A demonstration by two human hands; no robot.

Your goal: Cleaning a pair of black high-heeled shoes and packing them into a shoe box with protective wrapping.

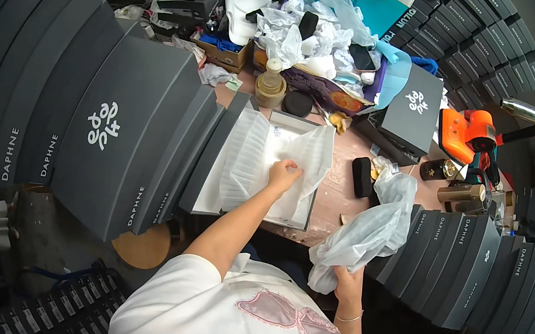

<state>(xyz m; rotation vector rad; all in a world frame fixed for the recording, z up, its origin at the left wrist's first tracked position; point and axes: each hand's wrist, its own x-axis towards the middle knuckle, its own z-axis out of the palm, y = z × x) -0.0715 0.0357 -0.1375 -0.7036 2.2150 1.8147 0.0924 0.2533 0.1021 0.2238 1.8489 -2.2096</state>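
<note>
An open shoe box [209, 189] lies on the pink table before me, lined with white tissue paper [244, 163] that folds up at both sides. My left hand [285, 175] reaches inside, its thumb and fingers pinched on the tissue. Low at the right, my right hand [348, 281] grips the near end of a white, translucent wrapped bundle [374, 228]. The wrapping hides what is inside. The bundle is held slanting up and away, over the table's right side.
Stacked dark shoe boxes [120, 131] wall off the left, and more boxes [453, 264] the right. Behind stand a heap of crumpled white paper [308, 35], a tape roll stack [269, 88] and a dark box [412, 116]. An orange tool [469, 133] and metallic cans [461, 193] are rightward.
</note>
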